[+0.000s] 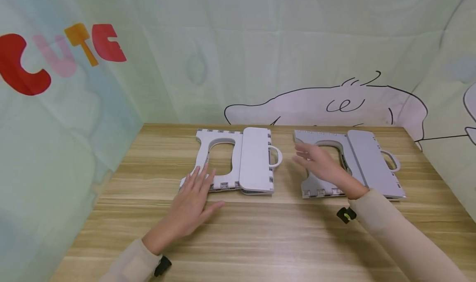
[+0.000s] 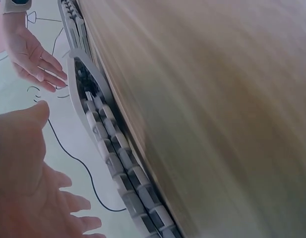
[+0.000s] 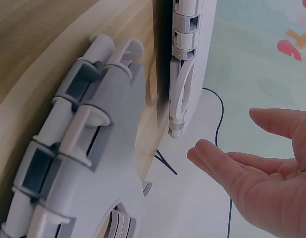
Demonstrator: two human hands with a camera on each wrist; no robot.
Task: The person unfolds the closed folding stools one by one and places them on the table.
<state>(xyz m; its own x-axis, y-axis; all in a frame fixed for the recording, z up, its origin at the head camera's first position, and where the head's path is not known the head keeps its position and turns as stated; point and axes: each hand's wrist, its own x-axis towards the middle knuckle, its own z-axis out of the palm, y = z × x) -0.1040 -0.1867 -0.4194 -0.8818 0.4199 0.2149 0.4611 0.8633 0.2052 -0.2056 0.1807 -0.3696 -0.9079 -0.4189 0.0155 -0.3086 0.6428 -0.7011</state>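
Observation:
Two folded plastic step stools lie flat on the wooden table. The white folding stool [image 1: 256, 160] is on the left, its loop handle pointing right; the grey folding stool [image 1: 375, 162] is on the right, turned the same way. My left hand [image 1: 189, 205] has its fingers spread over the near left corner of the white stool; contact is unclear. In the left wrist view its hinged edge [image 2: 125, 166] runs beside that hand. My right hand [image 1: 323, 164] hovers over the left part of the grey stool, fingers extended, holding nothing. The right wrist view shows grey hinges [image 3: 73, 124] beside it.
A printed cloth backdrop [image 1: 178, 67] with cartoon outlines and coloured letters [image 1: 108, 42] hangs behind and to the left of the wooden table [image 1: 260, 240]. A small black device [image 1: 346, 215] is at the right cuff, another [image 1: 162, 266] at the left.

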